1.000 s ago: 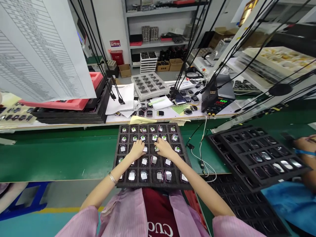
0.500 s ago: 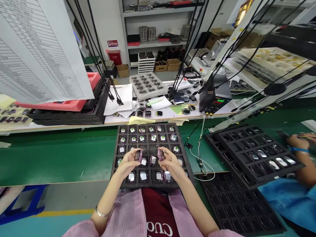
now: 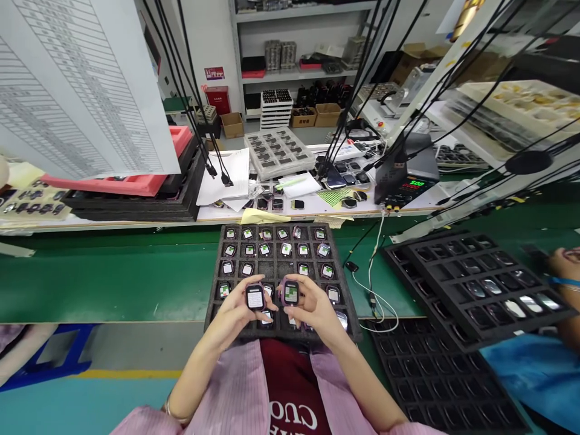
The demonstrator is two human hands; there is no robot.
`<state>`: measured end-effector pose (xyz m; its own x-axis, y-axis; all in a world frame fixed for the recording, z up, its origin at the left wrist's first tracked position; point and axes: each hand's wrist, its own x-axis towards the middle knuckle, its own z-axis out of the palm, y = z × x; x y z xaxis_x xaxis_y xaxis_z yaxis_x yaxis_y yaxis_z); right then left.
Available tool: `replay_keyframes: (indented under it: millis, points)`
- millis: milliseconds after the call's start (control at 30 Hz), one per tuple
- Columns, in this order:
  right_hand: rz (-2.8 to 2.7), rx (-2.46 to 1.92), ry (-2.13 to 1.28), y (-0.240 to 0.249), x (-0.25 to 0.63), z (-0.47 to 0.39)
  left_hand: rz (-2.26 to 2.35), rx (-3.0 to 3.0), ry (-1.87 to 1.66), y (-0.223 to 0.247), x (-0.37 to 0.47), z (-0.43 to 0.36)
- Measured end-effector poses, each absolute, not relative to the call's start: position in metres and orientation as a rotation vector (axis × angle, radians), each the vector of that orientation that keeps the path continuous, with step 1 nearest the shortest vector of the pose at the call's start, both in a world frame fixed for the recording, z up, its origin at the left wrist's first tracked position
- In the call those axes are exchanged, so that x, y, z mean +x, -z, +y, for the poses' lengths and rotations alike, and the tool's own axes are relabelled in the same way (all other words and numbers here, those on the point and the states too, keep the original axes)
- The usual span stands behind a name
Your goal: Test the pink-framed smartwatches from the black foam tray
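My left hand (image 3: 235,310) grips a smartwatch case (image 3: 255,297) by its edges, its lit screen mostly white and turned toward me. A second watch case (image 3: 289,292), purple-rimmed with green and white patches on its screen, is pinched in my right hand (image 3: 312,305). Both are held close together above a black foam tray (image 3: 277,270). Rows of similar watch cases, many with lit screens, lie in the tray's square compartments. Two compartments just beyond my hands hold nothing. My hands hide part of the nearer rows.
Black foam trays of watch parts (image 3: 487,275) overlap on the right, near a co-worker's blue sleeve (image 3: 525,368). A white cable (image 3: 376,275) hangs beside my tray from a box with a lit display (image 3: 403,181). Dark cables (image 3: 217,145) dangle ahead over the shelf.
Both watches have turned from edge-on to screen-up, showing lit displays. My hands have come closer together and slightly toward me. The camera view has shifted a little.
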<state>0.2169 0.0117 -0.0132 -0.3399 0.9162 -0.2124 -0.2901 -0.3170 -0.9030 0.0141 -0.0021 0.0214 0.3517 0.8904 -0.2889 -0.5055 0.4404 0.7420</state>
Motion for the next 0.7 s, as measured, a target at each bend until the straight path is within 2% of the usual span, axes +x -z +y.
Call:
replay_keyframes:
  millis: [267,533,700]
  points:
    - [-0.961,-0.907,-1.835,-0.002,0.217,0.005,0.810,0.790,-0.968,-0.036,0.019,-0.009]
    - [-1.012,-1.079,-1.578,-0.005,0.210,0.003,0.731,0.748,-0.981,-0.041,0.018,-0.016]
    - [-1.011,-1.070,-1.549,-0.008,0.209,0.003,0.747,0.702,-0.984,-0.043,0.016,-0.022]
